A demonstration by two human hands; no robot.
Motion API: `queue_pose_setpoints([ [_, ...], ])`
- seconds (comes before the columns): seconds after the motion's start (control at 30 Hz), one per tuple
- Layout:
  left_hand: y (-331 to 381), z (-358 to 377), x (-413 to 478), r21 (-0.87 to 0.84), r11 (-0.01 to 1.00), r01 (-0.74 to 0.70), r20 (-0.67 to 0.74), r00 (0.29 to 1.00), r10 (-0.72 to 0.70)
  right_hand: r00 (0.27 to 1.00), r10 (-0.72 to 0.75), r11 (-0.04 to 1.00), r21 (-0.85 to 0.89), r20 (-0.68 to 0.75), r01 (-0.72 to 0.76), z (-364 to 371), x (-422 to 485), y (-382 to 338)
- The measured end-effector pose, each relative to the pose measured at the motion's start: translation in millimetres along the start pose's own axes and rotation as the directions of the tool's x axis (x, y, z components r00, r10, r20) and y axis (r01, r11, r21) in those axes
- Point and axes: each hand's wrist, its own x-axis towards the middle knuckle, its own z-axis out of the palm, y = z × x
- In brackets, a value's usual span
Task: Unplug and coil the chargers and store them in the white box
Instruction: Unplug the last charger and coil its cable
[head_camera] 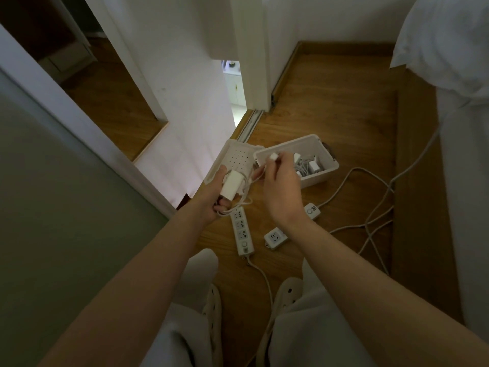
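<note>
Dim overall, low contrast; brightest patch is daylight thru the door gap (pixel 234 86) top centre, spilling a pale wash down the door (pixel 185 123); left wall (pixel 53 221) sits in grey shade; floor (pixel 330 115) warm brown w/ only soft shadows; bedding (pixel 444 35) top right near blown out; charger (pixel 231 185) in left hand (pixel 211 201) reads flat white; plug (pixel 272 156) pinched by right hand (pixel 281 189) slightly smeared; strong wide-angle bend at edges, forearms stretched, corners soft.

Bare forearms (pixel 148 260) — pale loose trousers (pixel 312 329), white perforated slippers (pixel 288 290).
</note>
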Motion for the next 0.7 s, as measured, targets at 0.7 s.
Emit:
queue_pose_setpoints([
  [0.7,-16.9,44.0,8.0,0.357,0.911,-0.208,0.127,0.977,0.173,0.924,0.305,0.934,-0.263,0.231,-0.242,-21.8,28.0,44.7],
])
